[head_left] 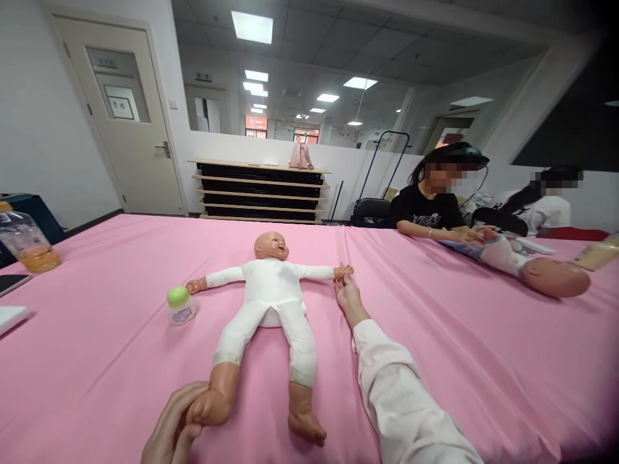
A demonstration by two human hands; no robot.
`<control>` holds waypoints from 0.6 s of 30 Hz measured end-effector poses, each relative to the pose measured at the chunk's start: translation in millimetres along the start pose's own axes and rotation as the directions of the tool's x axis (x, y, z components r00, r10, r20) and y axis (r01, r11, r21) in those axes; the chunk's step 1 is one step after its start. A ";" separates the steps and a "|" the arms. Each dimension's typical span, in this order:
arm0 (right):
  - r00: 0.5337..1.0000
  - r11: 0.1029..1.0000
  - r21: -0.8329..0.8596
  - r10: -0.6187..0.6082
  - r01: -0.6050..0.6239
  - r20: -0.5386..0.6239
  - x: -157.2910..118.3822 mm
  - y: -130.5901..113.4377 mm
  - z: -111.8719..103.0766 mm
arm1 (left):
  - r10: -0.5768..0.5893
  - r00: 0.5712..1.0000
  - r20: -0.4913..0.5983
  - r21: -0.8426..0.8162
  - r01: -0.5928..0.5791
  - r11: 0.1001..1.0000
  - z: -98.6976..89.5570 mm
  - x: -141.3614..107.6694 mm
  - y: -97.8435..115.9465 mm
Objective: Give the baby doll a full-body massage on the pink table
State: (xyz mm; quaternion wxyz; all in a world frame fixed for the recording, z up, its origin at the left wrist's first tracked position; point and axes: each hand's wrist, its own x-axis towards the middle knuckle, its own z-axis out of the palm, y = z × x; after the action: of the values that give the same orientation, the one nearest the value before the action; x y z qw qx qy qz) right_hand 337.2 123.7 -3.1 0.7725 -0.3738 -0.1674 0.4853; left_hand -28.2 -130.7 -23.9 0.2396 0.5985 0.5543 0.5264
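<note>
A baby doll (273, 303) in a white suit lies face up on the pink table (120, 361), arms spread, legs pointing toward me. My left hand (171, 428) wraps around the doll's foot at the near left. My right hand (349, 296), in a pale long sleeve, reaches out and pinches the doll's hand at the right. A small white jar with a green lid (180, 305) stands just left of the doll, near its other hand.
A bottle of orange liquid (26, 245) and a white object (10, 317) sit at the far left. At the right, two other people work on another doll (534, 267). Low shelves (258, 191) and a door (128, 122) stand behind.
</note>
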 end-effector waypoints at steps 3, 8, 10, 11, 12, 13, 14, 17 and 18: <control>0.990 0.993 -0.041 -0.106 0.110 0.094 -4.4 -12.3 19.5 | -0.027 0.989 0.145 0.090 0.014 0.996 -21.2 18.4 14.7; 0.847 0.874 -0.203 -0.332 0.442 0.415 -21.6 -23.3 80.8 | 0.102 0.989 0.108 0.243 -0.126 0.962 -41.3 58.6 56.4; 0.790 0.797 -0.310 -0.308 0.519 0.531 -31.2 -15.9 106.0 | 0.182 0.979 0.095 0.262 -0.201 0.944 -36.2 77.9 84.3; 0.762 0.747 -0.373 -0.266 0.550 0.591 -35.9 -9.1 116.3 | 0.237 0.964 0.119 0.244 -0.260 0.934 -29.1 87.0 98.1; 0.735 0.694 -0.427 -0.220 0.580 0.641 -40.0 -0.3 124.6 | 0.260 0.947 0.189 0.206 -0.297 0.933 -18.6 95.0 110.2; 0.706 0.637 -0.468 -0.173 0.612 0.687 -43.5 9.9 130.7 | 0.284 0.921 0.268 0.150 -0.331 0.932 -4.9 101.6 119.3; 0.664 0.588 -0.487 -0.119 0.646 0.738 -46.3 20.9 134.7 | 0.330 0.883 0.332 0.083 -0.376 0.923 11.6 106.8 124.6; 0.520 0.507 -0.483 0.078 0.714 0.851 -51.0 50.6 137.1 | 0.441 0.760 0.477 0.061 -0.529 0.846 66.7 114.2 118.1; 0.479 0.498 -0.473 0.126 0.727 0.869 -51.7 56.7 136.1 | 0.487 0.699 0.524 0.068 -0.604 0.794 82.3 114.8 111.7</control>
State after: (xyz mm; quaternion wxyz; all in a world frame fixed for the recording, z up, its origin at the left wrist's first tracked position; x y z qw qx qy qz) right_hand 192.7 149.1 50.7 0.4141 -0.3641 -0.7812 0.2927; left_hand 72.1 -31.3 87.9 0.1287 0.8714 0.3309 0.3386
